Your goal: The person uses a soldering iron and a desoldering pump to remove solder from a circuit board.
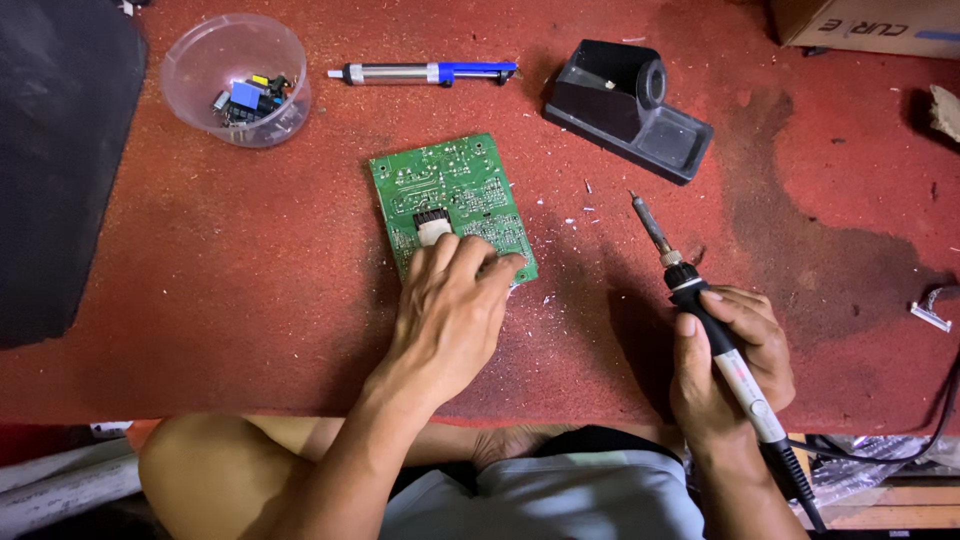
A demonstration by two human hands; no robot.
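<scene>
We see a red, worn table [250,300] filling most of the frame, speckled with white flecks near the middle and stained dark at right. On it lie a green board [450,195] at centre, a clear cup [235,80] of parts at upper left, a pump [425,72] at top centre, a black stand [630,110] at upper right, a dark mat [60,170] along the left edge, and a cardboard box [865,22] in the top right corner.

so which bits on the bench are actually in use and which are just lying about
In use:
- green circuit board, under the left hand
- soldering iron, in the right hand

Lying about:
- desoldering pump
- clear bowl of parts
- black iron stand
- cardboard box
</scene>
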